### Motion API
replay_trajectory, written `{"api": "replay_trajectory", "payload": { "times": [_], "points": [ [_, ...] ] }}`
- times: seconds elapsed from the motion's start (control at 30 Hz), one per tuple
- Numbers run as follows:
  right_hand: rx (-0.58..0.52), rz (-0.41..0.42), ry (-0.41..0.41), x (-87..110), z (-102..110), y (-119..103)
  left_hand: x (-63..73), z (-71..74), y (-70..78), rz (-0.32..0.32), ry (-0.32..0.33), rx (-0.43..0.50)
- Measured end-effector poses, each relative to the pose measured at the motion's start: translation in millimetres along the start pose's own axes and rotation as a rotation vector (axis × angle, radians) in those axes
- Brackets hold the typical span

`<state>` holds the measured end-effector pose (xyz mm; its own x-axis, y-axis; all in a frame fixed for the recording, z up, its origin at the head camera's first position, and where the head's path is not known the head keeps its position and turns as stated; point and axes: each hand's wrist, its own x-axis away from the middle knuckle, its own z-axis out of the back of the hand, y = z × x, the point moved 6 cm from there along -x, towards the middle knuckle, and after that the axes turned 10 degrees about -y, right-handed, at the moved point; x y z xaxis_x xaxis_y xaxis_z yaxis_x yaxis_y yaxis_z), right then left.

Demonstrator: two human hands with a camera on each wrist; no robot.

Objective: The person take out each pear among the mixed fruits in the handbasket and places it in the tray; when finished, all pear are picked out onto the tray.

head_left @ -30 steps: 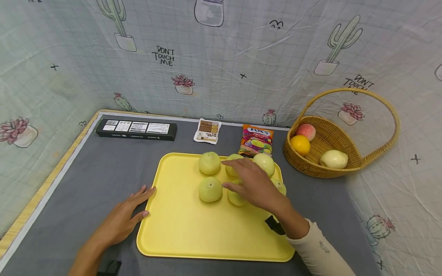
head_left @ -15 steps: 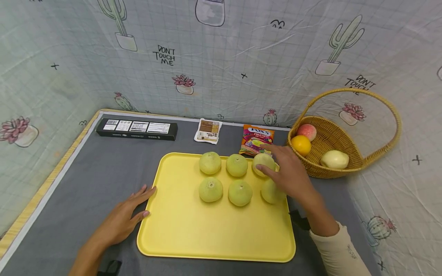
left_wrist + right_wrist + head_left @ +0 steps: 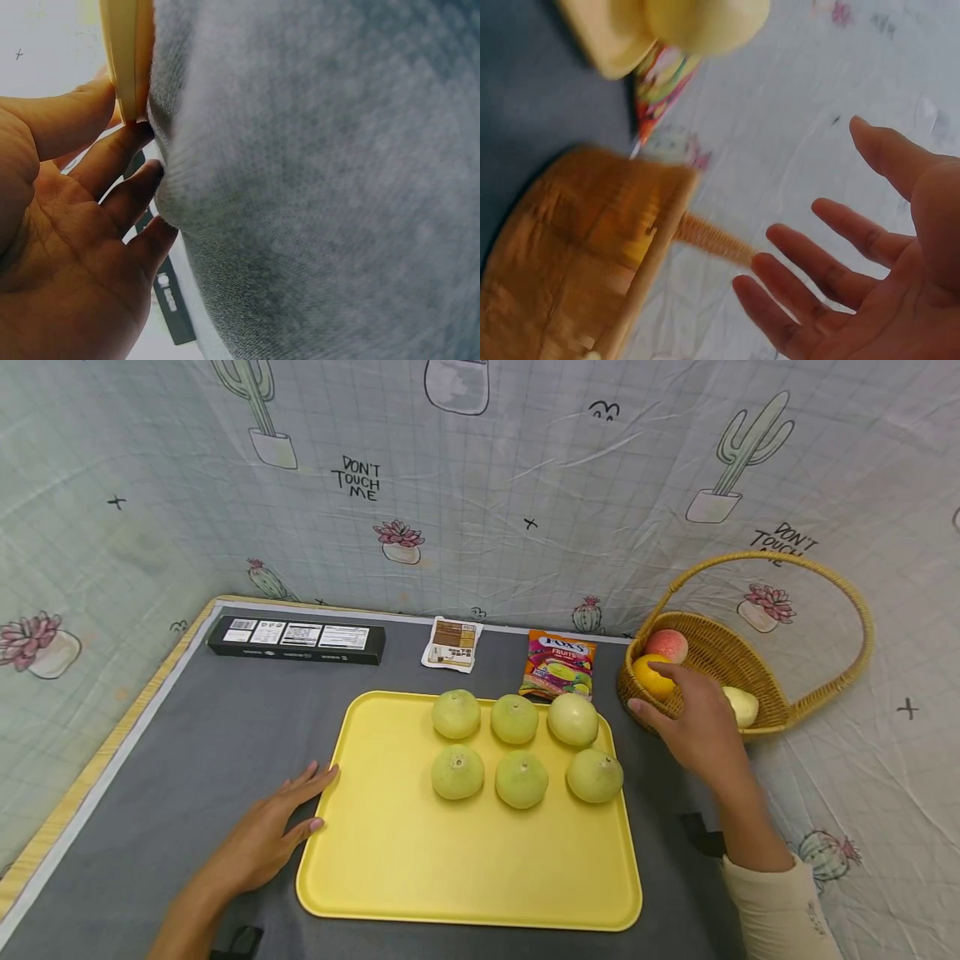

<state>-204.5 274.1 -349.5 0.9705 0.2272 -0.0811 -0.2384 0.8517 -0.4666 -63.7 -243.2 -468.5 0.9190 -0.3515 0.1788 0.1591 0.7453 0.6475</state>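
My left hand [image 3: 270, 831] rests at the left rim of a yellow tray [image 3: 450, 868], fingers mostly straight, with fingertips and thumb touching the edge. In the left wrist view the tray's rim [image 3: 129, 60] meets the thumb and index finger. My right hand [image 3: 697, 718] hovers over the front of a wicker basket [image 3: 720, 735], fingers spread and nothing in them. Inside the basket are a peach [image 3: 667, 645], an orange [image 3: 651, 675] and a pale yellow fruit [image 3: 742, 706], the last partly hidden by the hand. Several round green fruits [image 3: 521, 779] stand in two rows on the tray.
Behind the tray lie a colourful candy bag [image 3: 558, 664], a small white-and-brown packet [image 3: 452, 644] and a long black box [image 3: 297, 640]. The basket's tall handle [image 3: 862, 643] arches up at its right. A patterned cloth [image 3: 480, 485] hangs behind the table.
My right hand has moved right, from above the green fruits on the tray to above the basket, and carries nothing. The left hand and the fruits have stayed in place.
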Motion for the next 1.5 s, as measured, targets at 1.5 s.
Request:
{"api": "replay_trajectory", "payload": {
  "times": [1.5],
  "points": [
    [0.125, -0.317, -0.182, -34.1, 13.8, 164.6, 0.6, 1.4, 0.9, 0.023, -0.008, -0.002]
  ]
}}
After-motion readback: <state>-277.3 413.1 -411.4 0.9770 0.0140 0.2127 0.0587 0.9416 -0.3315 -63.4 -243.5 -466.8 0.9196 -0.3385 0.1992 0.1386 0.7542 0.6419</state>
